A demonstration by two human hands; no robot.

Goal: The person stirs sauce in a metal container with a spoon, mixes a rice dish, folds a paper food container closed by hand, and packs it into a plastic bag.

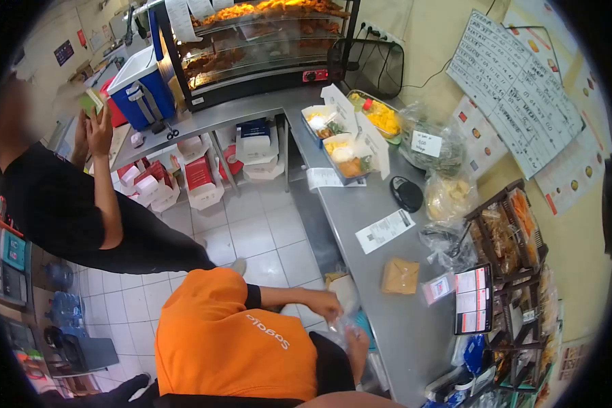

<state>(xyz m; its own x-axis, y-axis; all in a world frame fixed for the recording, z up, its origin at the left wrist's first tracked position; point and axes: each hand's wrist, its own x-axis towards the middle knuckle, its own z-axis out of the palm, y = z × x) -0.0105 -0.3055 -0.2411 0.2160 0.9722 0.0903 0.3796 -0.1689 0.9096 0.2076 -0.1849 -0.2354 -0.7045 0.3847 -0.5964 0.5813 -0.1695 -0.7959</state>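
My left hand [328, 304] reaches out from the orange shirt beside the counter's edge, its fingers closed on crinkled clear plastic [343, 325]. Just below it, my right hand [357, 347] holds the same plastic, with its fingers partly hidden. Both hands are low, close to a teal item [365, 328] at the counter's edge. A light-coloured bag or cloth [345, 292] lies beyond my left hand. On the metal counter [404, 319], to the right of my hands, sits a brown paper packet [400, 276]. Farther up lies a printed receipt [385, 231].
Open food boxes [347, 155], a black round object [406, 194] and bagged goods [449, 197] stand along the counter. A tablet [473, 299] leans by brown baskets [500, 238]. At the left, a person in black [68, 211] holds a green item. Behind is a heated display [251, 47].
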